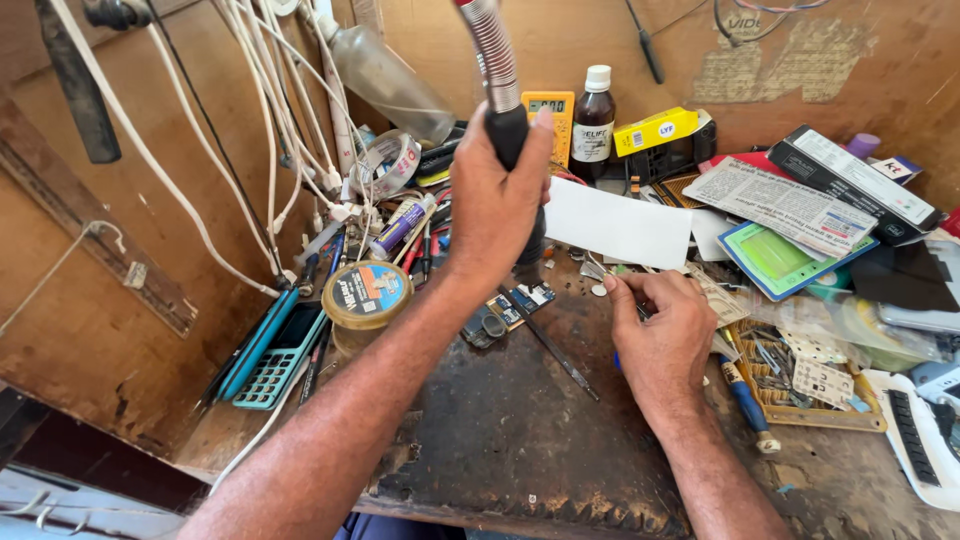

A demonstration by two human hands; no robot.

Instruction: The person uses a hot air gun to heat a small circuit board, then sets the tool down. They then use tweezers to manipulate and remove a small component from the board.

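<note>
My left hand (497, 205) is raised above the workbench and grips the black handle (508, 130) of a tool on a ribbed metal hose (488, 45) that runs up out of view. Below it lie small circuit boards (520, 302) and a thin dark probe (550, 345) on the dark, worn bench top (500, 430). My right hand (660, 335) rests on the bench to the right, fingers curled around a small object that I cannot make out; a bit of blue shows under the palm.
A round tin (366, 292) and a turquoise calculator (280, 355) sit at the left under hanging white cables (270, 120). Behind stand a yellow multimeter (556, 110), a brown bottle (594, 125) and a white card (618, 225). Papers, boxes and a tray of small parts (800, 375) crowd the right.
</note>
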